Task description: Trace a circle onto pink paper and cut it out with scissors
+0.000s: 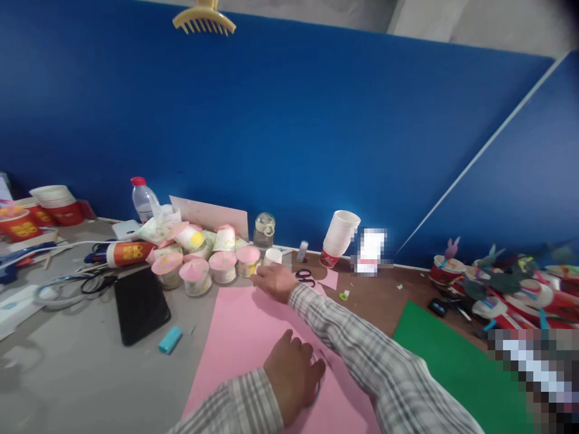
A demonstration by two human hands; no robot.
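Observation:
My right hand reaches forward over the far edge of a large pink paper sheet. Its fingers curl at the base of a small white paper cup, which stands upright at the end of a row of pink-topped decorated cups. Closer to me, my left hand rests on the pink sheet, knuckles up and fingers curled under. Whatever is beneath those fingers is hidden. Black-handled scissors lie just right of my right hand.
A black tablet and a blue lighter lie left of the sheet. Along the blue wall stand a water bottle, a glass jar and a tilted stack of white cups. A green sheet and a pile of crafted cups lie to the right.

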